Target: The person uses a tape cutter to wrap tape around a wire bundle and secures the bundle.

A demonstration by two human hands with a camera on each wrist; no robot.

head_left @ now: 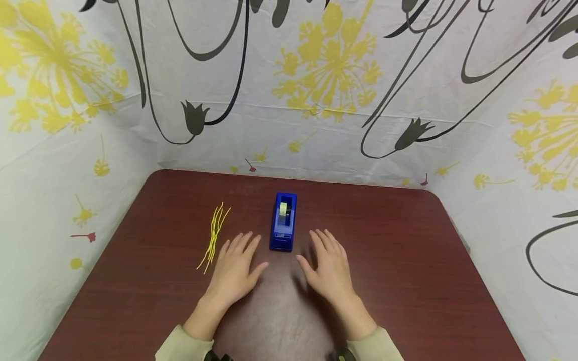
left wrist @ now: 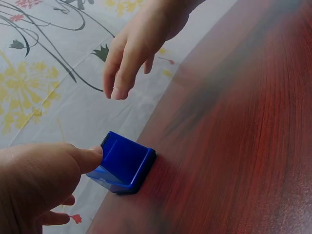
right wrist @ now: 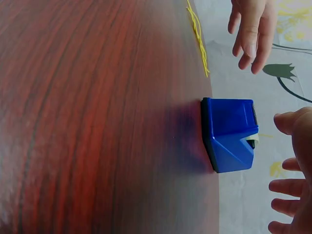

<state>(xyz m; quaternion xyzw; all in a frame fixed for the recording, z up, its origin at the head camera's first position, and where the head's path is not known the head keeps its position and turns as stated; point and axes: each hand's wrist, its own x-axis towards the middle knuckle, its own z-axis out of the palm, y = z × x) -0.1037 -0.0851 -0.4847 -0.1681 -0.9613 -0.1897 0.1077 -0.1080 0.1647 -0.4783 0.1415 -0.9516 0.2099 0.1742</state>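
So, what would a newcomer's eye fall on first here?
Probably the bright blue tape dispenser, standing on the dark red table between and mostly beyond the left hand and right hand. Next, the thin yellow strands lying left of the dispenser. Behind, large yellow blooms show on the pale backdrop.

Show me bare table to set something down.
Free: the reddish wooden table between the right hand and right edge, and left of the thin yellow strands. Crowded: centre, around the left hand and blue plastic tape dispenser.
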